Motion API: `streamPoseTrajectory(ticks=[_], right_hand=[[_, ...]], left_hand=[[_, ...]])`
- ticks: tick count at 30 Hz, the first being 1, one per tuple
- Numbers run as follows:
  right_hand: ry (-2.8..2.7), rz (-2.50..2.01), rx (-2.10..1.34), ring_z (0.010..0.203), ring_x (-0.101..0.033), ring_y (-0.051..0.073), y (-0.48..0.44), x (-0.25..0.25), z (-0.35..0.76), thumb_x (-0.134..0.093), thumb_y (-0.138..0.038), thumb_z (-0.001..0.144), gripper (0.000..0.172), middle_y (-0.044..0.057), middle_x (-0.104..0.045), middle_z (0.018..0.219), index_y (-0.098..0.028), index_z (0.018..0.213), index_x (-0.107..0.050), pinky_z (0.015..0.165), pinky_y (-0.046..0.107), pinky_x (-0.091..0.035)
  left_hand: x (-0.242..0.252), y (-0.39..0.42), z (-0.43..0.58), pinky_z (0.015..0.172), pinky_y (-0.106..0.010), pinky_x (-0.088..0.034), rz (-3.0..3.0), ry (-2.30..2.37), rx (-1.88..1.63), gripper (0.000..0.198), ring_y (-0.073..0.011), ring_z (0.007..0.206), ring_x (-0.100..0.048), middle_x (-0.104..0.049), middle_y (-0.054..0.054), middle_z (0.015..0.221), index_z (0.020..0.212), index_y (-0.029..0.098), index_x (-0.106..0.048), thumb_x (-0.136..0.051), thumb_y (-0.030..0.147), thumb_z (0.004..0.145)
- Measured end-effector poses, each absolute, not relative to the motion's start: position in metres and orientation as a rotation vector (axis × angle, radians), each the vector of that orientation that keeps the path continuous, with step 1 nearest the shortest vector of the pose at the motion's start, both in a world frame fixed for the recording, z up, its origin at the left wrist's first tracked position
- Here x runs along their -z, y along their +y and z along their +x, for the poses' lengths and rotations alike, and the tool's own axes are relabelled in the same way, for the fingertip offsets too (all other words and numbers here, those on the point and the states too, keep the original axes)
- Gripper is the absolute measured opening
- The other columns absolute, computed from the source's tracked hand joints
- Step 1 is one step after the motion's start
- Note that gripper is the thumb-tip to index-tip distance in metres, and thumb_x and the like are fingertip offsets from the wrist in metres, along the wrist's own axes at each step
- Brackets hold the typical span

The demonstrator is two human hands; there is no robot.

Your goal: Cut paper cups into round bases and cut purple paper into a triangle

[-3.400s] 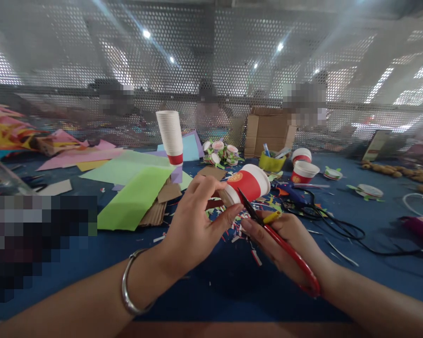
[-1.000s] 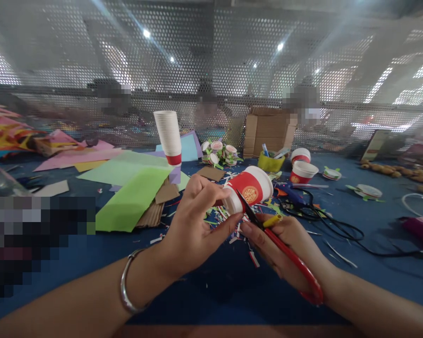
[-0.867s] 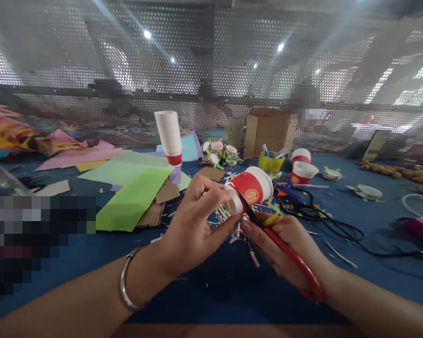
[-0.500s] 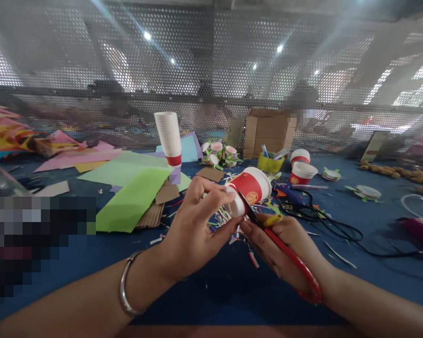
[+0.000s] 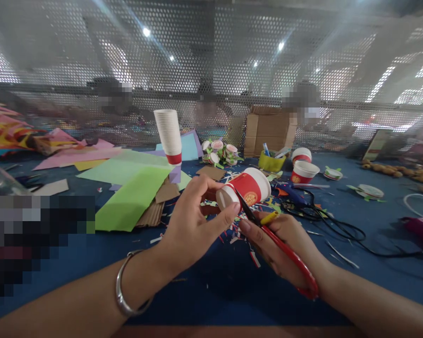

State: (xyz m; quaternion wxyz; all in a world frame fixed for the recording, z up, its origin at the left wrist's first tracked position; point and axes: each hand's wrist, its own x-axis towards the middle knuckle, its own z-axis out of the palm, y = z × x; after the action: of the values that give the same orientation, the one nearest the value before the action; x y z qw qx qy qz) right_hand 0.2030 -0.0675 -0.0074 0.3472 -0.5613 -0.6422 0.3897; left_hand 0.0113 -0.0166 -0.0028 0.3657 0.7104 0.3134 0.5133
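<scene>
A red and white paper cup (image 5: 243,184) lies on its side in the air, its base end toward me. My left hand (image 5: 193,220) is closed on the base end between thumb and fingers. In my right hand (image 5: 282,249) is a pair of scissors (image 5: 289,258) with red handles and dark blades. The blades lie against the cup's side near its base; whether they cut through the wall there I cannot tell. A small yellow piece (image 5: 270,218) shows at the scissors' pivot. Beneath the cup, paper scraps (image 5: 229,230) litter the blue table.
A stack of paper cups (image 5: 169,136) stands behind green paper sheets (image 5: 134,202) on the left. Small paper turtles (image 5: 218,151) and a yellow holder (image 5: 272,162) sit at the back. To the right are more cups (image 5: 305,171), a glue gun (image 5: 292,193) and its black cable (image 5: 338,225).
My left thumb has shifted up onto the cup's base end, and the cup has turned slightly, showing more of its base. The scissors stay near the same spot.
</scene>
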Motion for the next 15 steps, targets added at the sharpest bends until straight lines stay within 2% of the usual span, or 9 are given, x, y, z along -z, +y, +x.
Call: streamPoseTrajectory(ticks=[4,10,15], right_hand=[[-1.655,-1.486,-1.057,0.033,-0.04,0.008,-0.0679,0.0076,0.2021,-0.064,-0.067,0.088,0.053,-0.006,-0.047,0.043,-0.021,0.065,-0.054,0.035,0.022,-0.03],[-1.663,-1.49,-1.078,0.031,-0.041,0.008,-0.0705,0.0037,0.2004,-0.064,-0.066,0.089,0.052,-0.006,-0.048,0.041,-0.02,0.067,-0.057,0.034,0.021,-0.032],[-1.676,-1.462,-1.053,0.032,-0.039,0.007,-0.0696,0.0031,0.2004,-0.061,-0.069,0.089,0.058,-0.006,-0.046,0.04,-0.021,0.057,-0.05,0.034,0.022,-0.03]], left_hand=[[0.0048,-0.0173,0.0086,0.071,-0.034,-0.06,1.946,0.847,-1.326,0.023,-0.0191,0.086,-0.064,-0.064,-0.006,0.099,0.102,0.024,-0.062,-0.076,0.03,0.085],[0.0016,-0.0182,0.0075,0.072,-0.035,-0.06,2.067,0.91,-1.356,0.022,-0.0191,0.084,-0.062,-0.06,-0.005,0.1,0.101,0.024,-0.062,-0.075,0.034,0.085],[-0.0027,-0.0189,0.0073,0.063,-0.029,-0.058,2.077,0.94,-1.327,0.024,-0.0172,0.081,-0.062,-0.057,-0.005,0.098,0.099,0.022,-0.062,-0.075,0.038,0.086]])
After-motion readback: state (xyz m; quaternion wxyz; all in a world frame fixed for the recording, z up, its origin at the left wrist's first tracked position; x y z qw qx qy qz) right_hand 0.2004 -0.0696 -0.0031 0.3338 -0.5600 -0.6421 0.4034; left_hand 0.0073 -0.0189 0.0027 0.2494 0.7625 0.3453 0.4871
